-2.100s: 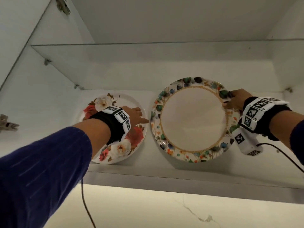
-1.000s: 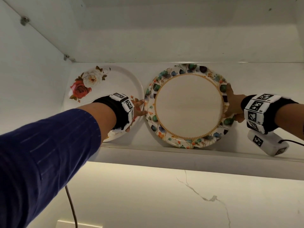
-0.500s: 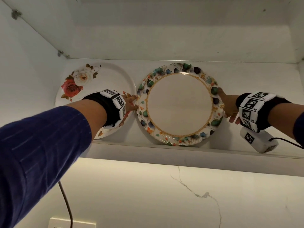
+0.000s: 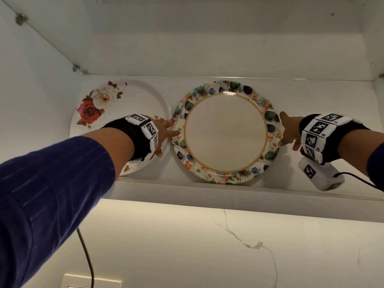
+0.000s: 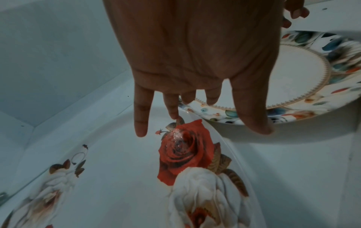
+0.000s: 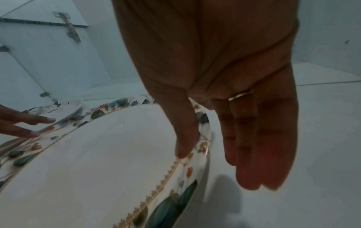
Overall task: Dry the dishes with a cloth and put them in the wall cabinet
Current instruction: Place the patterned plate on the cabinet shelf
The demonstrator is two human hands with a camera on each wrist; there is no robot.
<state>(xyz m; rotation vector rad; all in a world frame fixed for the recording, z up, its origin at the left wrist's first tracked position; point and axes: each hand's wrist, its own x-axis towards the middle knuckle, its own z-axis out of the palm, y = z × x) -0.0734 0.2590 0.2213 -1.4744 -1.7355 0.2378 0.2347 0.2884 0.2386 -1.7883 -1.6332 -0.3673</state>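
Observation:
Two plates lie flat on the wall cabinet's bottom shelf (image 4: 228,189). The rose plate (image 4: 116,113) is on the left, and the leaf-rimmed plate (image 4: 225,132) sits in the middle, almost touching it. My left hand (image 4: 166,132) reaches over the rose plate (image 5: 117,177) with straight fingers. Its fingertips (image 5: 213,98) touch the left rim of the leaf-rimmed plate (image 5: 293,74). My right hand (image 4: 287,132) is at that plate's right rim. There the thumb (image 6: 185,138) rests on the rim of the leaf-rimmed plate (image 6: 97,162) while the other fingers stay straight beside it. No cloth is in view.
A glass shelf (image 4: 207,76) spans the cabinet above the plates, held on metal pegs (image 4: 75,67). The cabinet's side walls stand close on both sides. Below the shelf are a marbled wall, a socket (image 4: 91,284) and a hanging cable (image 4: 87,256).
The leaf-rimmed plate was tilted in my right hand's grip. It now lies flat, nearer the rose plate. My right fingers have straightened, and my left hand has moved to the plate's left rim.

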